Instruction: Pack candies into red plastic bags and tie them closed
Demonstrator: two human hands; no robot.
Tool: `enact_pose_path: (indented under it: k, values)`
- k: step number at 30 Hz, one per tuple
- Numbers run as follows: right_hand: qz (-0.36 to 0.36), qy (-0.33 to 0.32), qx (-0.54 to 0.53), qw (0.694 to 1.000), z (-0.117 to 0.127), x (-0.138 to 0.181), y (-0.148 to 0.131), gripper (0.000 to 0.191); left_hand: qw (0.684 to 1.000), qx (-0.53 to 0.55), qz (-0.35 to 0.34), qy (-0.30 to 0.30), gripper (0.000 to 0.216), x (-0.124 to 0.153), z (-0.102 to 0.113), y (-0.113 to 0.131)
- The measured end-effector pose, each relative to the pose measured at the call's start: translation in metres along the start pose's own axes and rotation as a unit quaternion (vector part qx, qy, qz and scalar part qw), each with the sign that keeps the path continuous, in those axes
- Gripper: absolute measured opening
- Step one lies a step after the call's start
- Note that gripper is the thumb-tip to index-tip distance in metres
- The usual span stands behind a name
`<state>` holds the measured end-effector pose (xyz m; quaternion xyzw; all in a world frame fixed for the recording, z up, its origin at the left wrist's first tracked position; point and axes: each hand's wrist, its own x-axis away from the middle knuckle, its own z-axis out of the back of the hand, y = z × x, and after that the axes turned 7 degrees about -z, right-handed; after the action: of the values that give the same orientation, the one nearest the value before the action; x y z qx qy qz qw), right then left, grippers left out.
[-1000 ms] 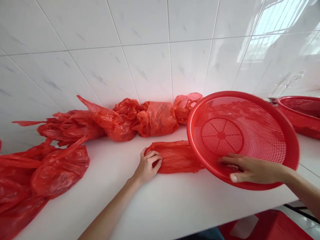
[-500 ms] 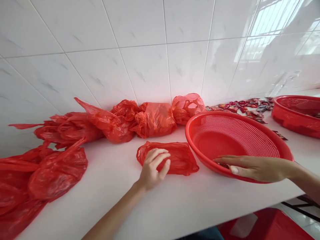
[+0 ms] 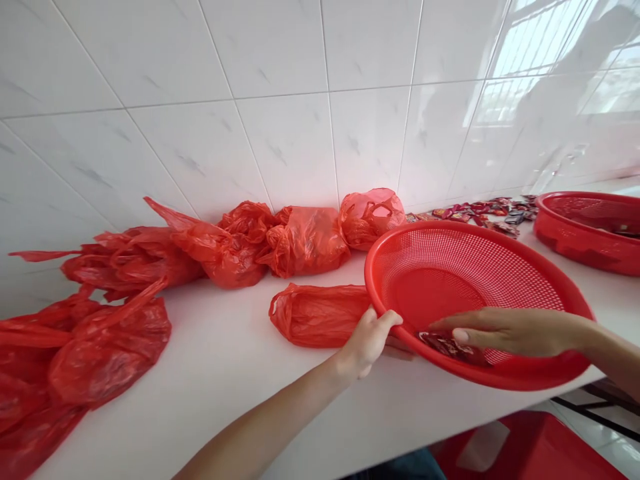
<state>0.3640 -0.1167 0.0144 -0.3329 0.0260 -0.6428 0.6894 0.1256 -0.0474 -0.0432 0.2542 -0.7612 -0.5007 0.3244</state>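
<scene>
I have my left hand (image 3: 369,341) on the near-left rim of the red perforated basket (image 3: 525,280), thumb hooked over the lip and the other fingers out of sight beneath it, so that hand is closed on the rim. The basket sits at the front of the white counter (image 3: 225,373), tipped so its far side stands higher than the edge nearest me, and part of it overhangs the counter's front edge.

My right hand (image 3: 505,331) reaches in from the right with its fingers laid almost flat and together inside the basket near the front wall. Its fingertips rest on a small dark-red wrapped packet (image 3: 443,343) lying in the bottom; I cannot tell whether the packet is pinched or only touched.

Just left of the basket, touching its rim, lies 1 flattened red plastic bag (image 3: 315,315). Behind it, along the tiled wall (image 3: 280,133), runs a row of bunched red bags (image 3: 295,240), and a larger heap of red bags (image 3: 85,347) spreads at the far left. Loose small wrappers (image 3: 480,210) are scattered behind the basket toward a second red basket (image 3: 590,233) at the right edge.
</scene>
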Motion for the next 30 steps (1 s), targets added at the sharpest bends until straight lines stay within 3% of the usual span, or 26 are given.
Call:
enact_pose_path:
  k: [3, 6, 8, 10, 14, 17, 21, 25, 30]
  values:
    - [-0.050, 0.069, 0.052, 0.995, 0.009, -0.004, 0.020, 0.053, 0.996, 0.008, -0.075, 0.056, 0.018, 0.006, -0.002, -0.013]
    - [-0.023, 0.154, 0.187, 0.970, 0.006, -0.011, 0.043, 0.050, 0.981, -0.012, -0.172, 0.086, 0.015, 0.011, -0.005, -0.023]
    - [-0.006, 0.179, 0.242, 0.954, -0.006, -0.016, 0.053, 0.042, 0.973, -0.022, -0.214, 0.088, 0.019, 0.012, -0.008, -0.028]
    - [0.013, 0.192, 0.293, 0.937, -0.022, -0.020, 0.056, 0.047, 0.966, -0.029, -0.237, 0.096, 0.021, 0.010, -0.011, -0.034]
    - [0.102, 0.270, 0.397, 0.871, -0.057, -0.035, 0.041, 0.050, 0.959, -0.027, -0.270, 0.076, 0.027, 0.002, -0.017, -0.044]
    - [0.084, 0.294, 0.327, 0.894, -0.077, -0.053, 0.021, 0.033, 0.954, -0.024, -0.292, 0.059, 0.034, -0.003, -0.023, -0.048]
    - [-0.016, 0.330, 0.149, 0.932, -0.088, -0.073, 0.003, 0.042, 0.956, -0.046, -0.279, 0.075, 0.033, -0.005, -0.026, -0.047]
    - [-0.058, 0.362, 0.070, 0.928, -0.089, -0.079, -0.001, 0.052, 0.956, -0.054, -0.275, 0.090, 0.035, -0.005, -0.025, -0.046]
    - [-0.091, 0.404, 0.126, 0.901, -0.083, -0.075, 0.005, 0.052, 0.959, -0.053, -0.259, 0.101, 0.035, -0.007, -0.023, -0.050]
